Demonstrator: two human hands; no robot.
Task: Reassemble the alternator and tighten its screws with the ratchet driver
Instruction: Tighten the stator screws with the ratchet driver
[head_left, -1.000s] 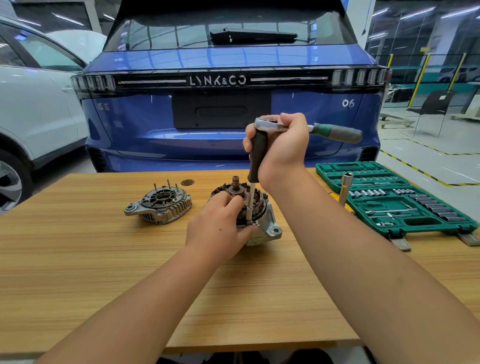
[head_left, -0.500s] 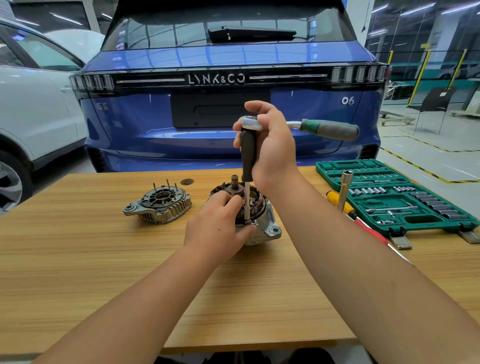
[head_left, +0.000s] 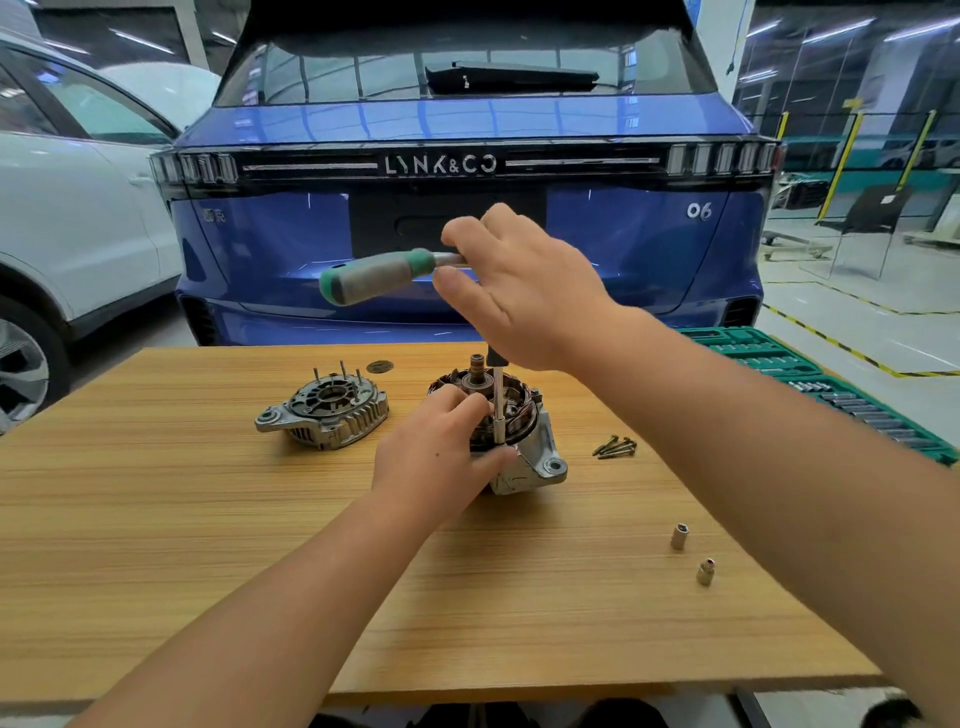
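The open alternator body (head_left: 535, 457) stands on the wooden table (head_left: 208, 545), its copper windings and shaft facing up. My left hand (head_left: 441, 452) grips its near left side. My right hand (head_left: 519, 286) holds the head of the ratchet driver (head_left: 379, 275) above it; the green-and-grey handle sticks out to the left. The driver's steel extension (head_left: 497, 405) runs straight down into the alternator beside my left fingers. The alternator's separate end cover (head_left: 327, 410) lies to the left with thin studs pointing up.
Several loose screws (head_left: 615, 447) lie right of the alternator. Two small sockets (head_left: 679, 536) (head_left: 705, 571) stand on the table's near right. A green socket case (head_left: 831, 389) lies open at the right edge. A blue car (head_left: 467, 208) is parked close behind the table.
The ratchet handle has swung from pointing right to pointing left, my right hand turning with it. The left hand stays on the alternator. The view shifted, showing screws and sockets.
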